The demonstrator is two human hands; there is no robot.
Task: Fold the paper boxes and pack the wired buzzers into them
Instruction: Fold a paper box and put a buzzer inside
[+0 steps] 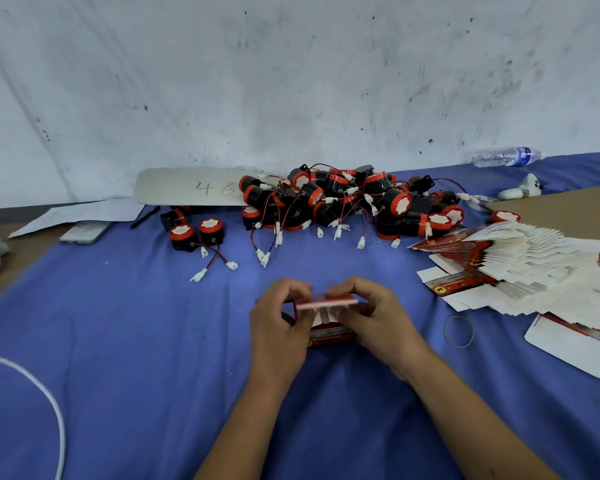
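Head view: a red paper box [328, 318] is held just above the blue worktop [136, 341], near centre. The left hand [278, 327] and right hand [374, 317] grip its sides, fingers [343, 289] curled over the open flaps. The wired buzzers [343, 202] lie piled behind, with flat boxes [520, 268] to the right.

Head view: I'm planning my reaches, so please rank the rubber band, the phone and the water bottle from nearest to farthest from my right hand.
From the right hand:
1. Rubber band, just to its right on the blue cloth.
2. Water bottle, far right, lying by the wall.
3. Phone, far left, beside the papers.
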